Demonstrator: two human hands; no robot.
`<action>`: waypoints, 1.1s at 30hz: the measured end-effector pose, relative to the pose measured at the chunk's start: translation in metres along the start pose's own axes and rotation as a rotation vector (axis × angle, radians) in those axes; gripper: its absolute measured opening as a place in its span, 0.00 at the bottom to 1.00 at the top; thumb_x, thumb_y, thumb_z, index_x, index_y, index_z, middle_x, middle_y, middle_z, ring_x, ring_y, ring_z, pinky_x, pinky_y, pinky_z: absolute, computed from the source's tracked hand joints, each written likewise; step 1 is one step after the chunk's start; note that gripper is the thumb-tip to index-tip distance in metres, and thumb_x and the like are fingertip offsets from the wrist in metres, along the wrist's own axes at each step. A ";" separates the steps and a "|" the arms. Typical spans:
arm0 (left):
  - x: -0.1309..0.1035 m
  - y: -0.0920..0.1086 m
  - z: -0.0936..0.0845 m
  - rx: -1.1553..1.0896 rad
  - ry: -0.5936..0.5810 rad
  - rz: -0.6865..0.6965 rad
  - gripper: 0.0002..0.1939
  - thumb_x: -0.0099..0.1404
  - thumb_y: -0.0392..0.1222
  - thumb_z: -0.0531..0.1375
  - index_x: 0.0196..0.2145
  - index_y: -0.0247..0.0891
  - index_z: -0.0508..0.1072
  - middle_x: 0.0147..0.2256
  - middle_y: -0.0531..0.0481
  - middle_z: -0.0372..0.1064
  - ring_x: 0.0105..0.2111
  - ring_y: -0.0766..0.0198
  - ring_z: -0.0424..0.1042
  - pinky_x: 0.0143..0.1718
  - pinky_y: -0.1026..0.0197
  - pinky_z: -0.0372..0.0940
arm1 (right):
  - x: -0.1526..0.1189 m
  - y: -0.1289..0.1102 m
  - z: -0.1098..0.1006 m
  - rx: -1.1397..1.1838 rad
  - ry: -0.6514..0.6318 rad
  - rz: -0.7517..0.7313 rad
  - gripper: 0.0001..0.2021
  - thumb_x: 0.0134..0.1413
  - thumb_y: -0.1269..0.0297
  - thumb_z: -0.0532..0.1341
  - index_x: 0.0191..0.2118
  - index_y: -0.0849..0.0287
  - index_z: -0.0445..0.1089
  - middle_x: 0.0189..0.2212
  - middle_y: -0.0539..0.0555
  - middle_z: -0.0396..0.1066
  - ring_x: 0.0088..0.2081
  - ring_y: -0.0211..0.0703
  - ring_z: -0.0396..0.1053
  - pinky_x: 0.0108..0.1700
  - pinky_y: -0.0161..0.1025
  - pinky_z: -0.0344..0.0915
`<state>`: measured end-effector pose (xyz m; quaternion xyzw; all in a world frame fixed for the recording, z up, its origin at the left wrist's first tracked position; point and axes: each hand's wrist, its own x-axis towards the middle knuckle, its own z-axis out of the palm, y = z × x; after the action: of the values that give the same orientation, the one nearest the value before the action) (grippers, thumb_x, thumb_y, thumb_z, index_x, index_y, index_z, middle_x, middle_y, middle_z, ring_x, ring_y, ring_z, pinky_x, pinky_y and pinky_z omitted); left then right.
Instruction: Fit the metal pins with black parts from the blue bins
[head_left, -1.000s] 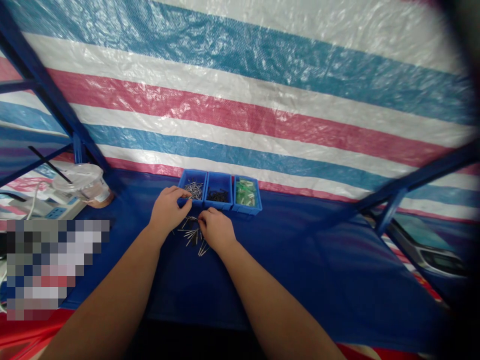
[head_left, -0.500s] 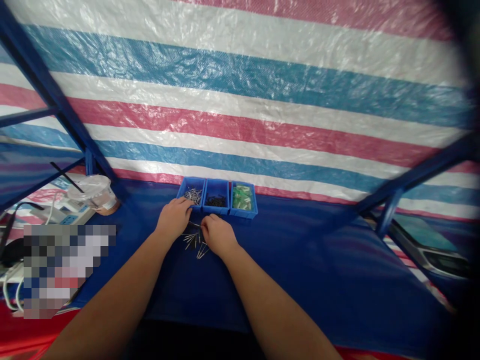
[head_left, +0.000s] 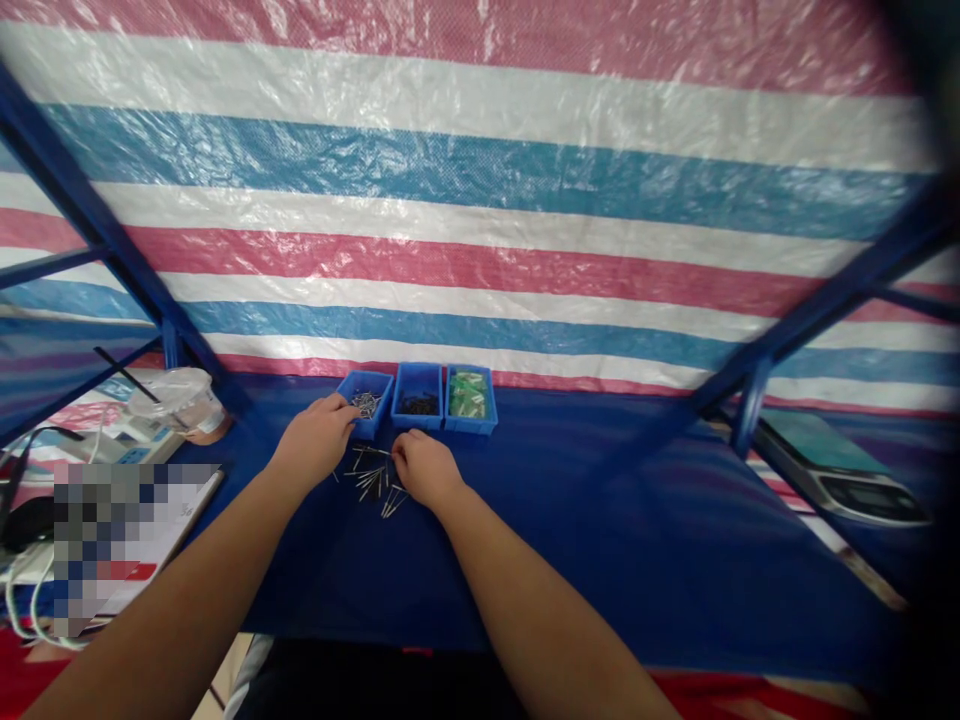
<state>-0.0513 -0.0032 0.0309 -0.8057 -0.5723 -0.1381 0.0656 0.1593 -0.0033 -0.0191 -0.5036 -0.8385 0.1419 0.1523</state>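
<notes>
My left hand [head_left: 319, 435] rests against the near left side of the left blue bin [head_left: 365, 405], its fingers bent at the rim. Thin silver metal pieces lie in that bin. Dark small parts are in the middle bin [head_left: 418, 397], and green and clear pieces fill the right bin [head_left: 471, 400]. In front of the middle bin, my right hand [head_left: 424, 465] is closed, its fingertips pinched at one end of a thin silver piece [head_left: 379, 451]. Several more thin metal pieces [head_left: 369, 482] lie fanned out on the blue table between my hands.
At the left stand a clear cup with a black straw [head_left: 180, 400], a power strip [head_left: 142, 440] and papers [head_left: 169, 520]. A scale [head_left: 847, 475] sits at the far right. Blue frame bars rise on both sides before a striped sheet.
The left bin now stands turned and apart from the middle bin. My left hand has moved left with it, away from my right hand. The camera view has shifted slightly.
</notes>
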 end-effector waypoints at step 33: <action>0.022 -0.007 0.021 0.036 -0.116 -0.029 0.12 0.67 0.35 0.55 0.44 0.41 0.77 0.43 0.44 0.72 0.45 0.55 0.72 0.48 0.55 0.66 | 0.001 0.002 0.002 0.028 -0.005 0.004 0.08 0.64 0.66 0.57 0.41 0.57 0.74 0.40 0.55 0.74 0.41 0.43 0.71 0.42 0.36 0.63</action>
<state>-0.0484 0.0244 0.0175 -0.8026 -0.5891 -0.0820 0.0448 0.1598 -0.0021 -0.0217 -0.5028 -0.8357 0.1554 0.1569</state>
